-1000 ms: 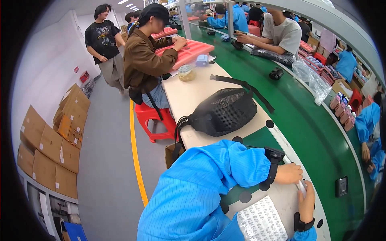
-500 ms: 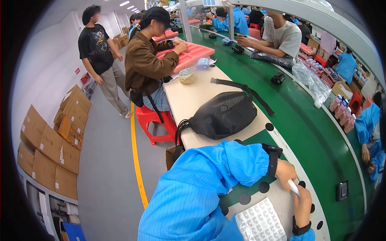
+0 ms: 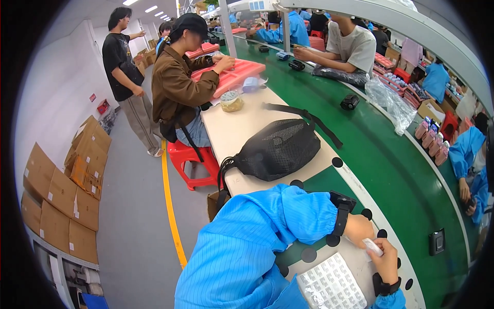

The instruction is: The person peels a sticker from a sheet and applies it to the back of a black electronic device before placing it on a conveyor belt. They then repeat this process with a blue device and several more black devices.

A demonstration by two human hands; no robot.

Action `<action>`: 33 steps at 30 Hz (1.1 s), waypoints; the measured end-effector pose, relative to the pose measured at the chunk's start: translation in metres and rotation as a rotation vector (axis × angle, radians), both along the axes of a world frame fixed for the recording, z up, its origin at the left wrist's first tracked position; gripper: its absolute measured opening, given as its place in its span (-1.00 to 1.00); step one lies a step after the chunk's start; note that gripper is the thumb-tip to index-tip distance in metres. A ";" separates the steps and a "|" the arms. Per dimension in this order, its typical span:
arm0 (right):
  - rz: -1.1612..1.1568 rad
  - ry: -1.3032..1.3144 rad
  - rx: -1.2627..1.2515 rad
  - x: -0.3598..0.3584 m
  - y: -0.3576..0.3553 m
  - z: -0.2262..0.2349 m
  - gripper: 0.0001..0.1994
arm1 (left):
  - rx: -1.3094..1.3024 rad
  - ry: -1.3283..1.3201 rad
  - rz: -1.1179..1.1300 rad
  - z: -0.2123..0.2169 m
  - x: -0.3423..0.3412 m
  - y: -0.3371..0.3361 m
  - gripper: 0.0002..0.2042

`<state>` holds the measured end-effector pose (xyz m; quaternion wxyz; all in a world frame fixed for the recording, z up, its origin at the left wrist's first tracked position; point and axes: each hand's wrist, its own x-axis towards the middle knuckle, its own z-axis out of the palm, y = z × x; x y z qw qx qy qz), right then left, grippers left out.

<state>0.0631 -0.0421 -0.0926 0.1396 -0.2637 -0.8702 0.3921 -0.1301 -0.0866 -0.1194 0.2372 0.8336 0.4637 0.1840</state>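
My right hand (image 3: 387, 261) pinches a small white piece (image 3: 372, 247), thin and slightly translucent; its exact kind is too small to tell. Right against that piece is my left hand (image 3: 359, 229), bent at the wrist, its fingers mostly hidden from view. Both hands are over the pale tabletop near the conveyor's edge. Below them lies a flat white stack of sheets (image 3: 332, 283) covered with rows of small dark print. A black band with a small device (image 3: 342, 208) is on my left wrist, over a blue sleeve; another black band (image 3: 385, 284) circles my right wrist.
Beyond my left arm lies a black mesh bag (image 3: 282, 149) with a strap. A green conveyor (image 3: 381, 170) runs alongside, bearing small black devices (image 3: 350, 102). A seated person in brown (image 3: 180, 82) works at a pink tray (image 3: 231, 77). Cardboard boxes (image 3: 62, 206) line the left wall.
The white piece has turned and now shows a broader, flatter side. My right hand has moved slightly downward, more open to view. The standing person at the back has raised an arm.
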 end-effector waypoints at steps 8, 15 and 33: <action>0.075 -0.025 0.121 0.000 -0.005 0.003 -0.77 | -0.043 -0.025 -0.064 0.010 0.002 -0.006 -0.70; 0.078 -0.070 0.053 0.002 -0.006 0.003 -0.79 | 0.012 0.040 -0.070 0.003 0.005 -0.004 -0.66; 0.049 -0.183 0.144 0.003 0.003 0.009 -0.74 | 0.061 0.151 0.034 0.014 -0.007 -0.002 -0.69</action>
